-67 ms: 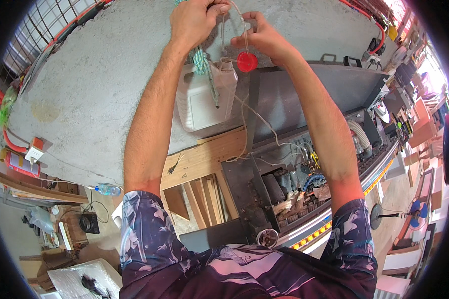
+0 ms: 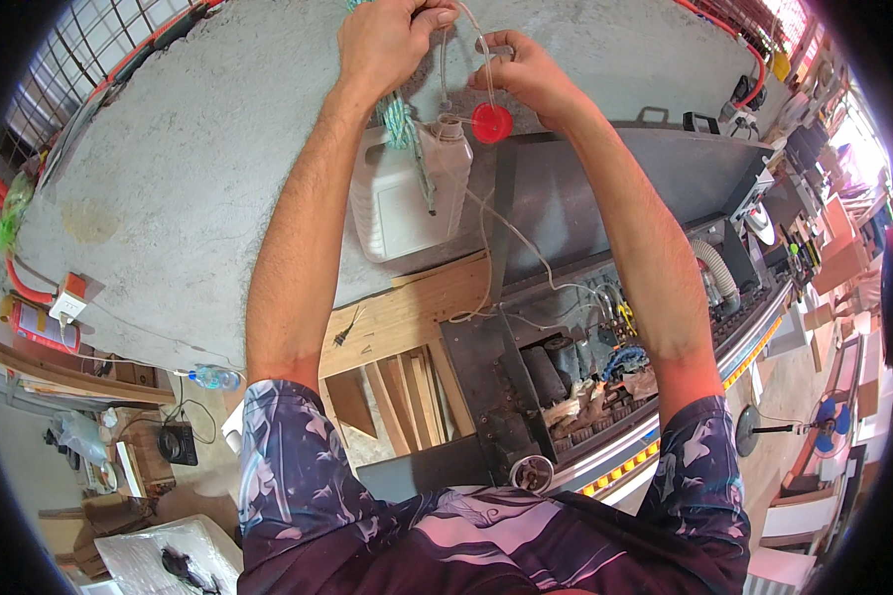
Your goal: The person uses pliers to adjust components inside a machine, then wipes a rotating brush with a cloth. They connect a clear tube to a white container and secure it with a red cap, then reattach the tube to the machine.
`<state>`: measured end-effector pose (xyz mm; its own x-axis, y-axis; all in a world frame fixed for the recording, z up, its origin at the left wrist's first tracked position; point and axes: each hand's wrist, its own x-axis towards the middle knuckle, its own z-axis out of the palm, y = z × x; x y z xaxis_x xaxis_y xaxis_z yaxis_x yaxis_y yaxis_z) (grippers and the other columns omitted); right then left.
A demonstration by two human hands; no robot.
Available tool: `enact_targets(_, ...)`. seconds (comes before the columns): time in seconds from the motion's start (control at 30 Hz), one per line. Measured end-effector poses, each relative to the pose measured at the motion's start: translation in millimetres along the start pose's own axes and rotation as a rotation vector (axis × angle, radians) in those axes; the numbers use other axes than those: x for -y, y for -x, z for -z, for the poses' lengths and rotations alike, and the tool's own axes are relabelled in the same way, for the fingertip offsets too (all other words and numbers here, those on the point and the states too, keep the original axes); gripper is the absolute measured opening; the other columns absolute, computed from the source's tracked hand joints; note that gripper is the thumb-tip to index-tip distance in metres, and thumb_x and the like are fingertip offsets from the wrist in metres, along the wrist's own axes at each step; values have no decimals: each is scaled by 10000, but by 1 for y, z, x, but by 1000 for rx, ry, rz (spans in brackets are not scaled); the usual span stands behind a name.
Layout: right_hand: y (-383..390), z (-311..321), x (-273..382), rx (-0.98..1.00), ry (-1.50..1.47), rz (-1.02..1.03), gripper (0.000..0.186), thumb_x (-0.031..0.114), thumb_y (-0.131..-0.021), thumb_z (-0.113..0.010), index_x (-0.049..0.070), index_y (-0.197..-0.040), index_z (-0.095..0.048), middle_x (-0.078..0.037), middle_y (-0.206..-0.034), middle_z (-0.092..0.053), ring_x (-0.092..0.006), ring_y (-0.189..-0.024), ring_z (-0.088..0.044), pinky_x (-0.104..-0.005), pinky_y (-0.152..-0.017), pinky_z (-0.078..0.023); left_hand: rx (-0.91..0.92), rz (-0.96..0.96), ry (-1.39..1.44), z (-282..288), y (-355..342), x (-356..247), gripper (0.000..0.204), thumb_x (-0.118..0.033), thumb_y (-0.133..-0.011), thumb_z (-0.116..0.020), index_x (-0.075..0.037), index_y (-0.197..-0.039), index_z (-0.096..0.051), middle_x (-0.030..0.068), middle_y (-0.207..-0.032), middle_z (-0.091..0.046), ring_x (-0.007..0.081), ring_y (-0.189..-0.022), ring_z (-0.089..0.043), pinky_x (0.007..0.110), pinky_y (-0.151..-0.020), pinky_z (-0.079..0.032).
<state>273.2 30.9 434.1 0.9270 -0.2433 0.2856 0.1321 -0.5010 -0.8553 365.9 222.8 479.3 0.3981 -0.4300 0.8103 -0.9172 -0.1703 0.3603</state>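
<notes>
Clear tube (image 2: 444,69), arched, both lengths hanging downward, left hand (image 2: 382,48) pinching it, right hand (image 2: 538,79) with fingers parted

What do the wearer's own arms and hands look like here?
The left hand and right hand are ungloved, and no watch or bracelet shows on either wrist. The left sleeve and right sleeve are short, dark bluish, printed with pale leaf-like shapes.
</notes>
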Motion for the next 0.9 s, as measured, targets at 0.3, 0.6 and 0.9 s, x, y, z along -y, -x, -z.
enact_targets(0.3,2,5,-1,78,-136,-9,808,215,-798,-789,-13,-1477,-414,-117,-1082,-734,-197,-1013,-664,-339,-944,-444,-7,-24,-13,-2,-2,-1,229,-242,-940,-629,-79,-1013,-772,124,-885,-770,303,-814,-742,412,-739,-554)
enact_targets(0.6,2,2,-1,47,-136,48,846,284,-802,-814,0,-1502,-435,-274,-1357,-594,-330,-1295,-556,-440,-1092,-418,9,12,8,1,0,-3,224,-235,-944,-628,-76,-1013,-770,121,-883,-770,290,-808,-740,402,-734,-551)
enact_targets(0.9,110,32,21,-436,-100,173,431,185,-981,-688,34,-1367,-571,-75,-1052,-760,-160,-1025,-676,-324,-917,-495,9,16,-8,-3,1,7,238,-262,-945,-635,-86,-1023,-773,122,-902,-769,287,-830,-739,398,-758,-551)
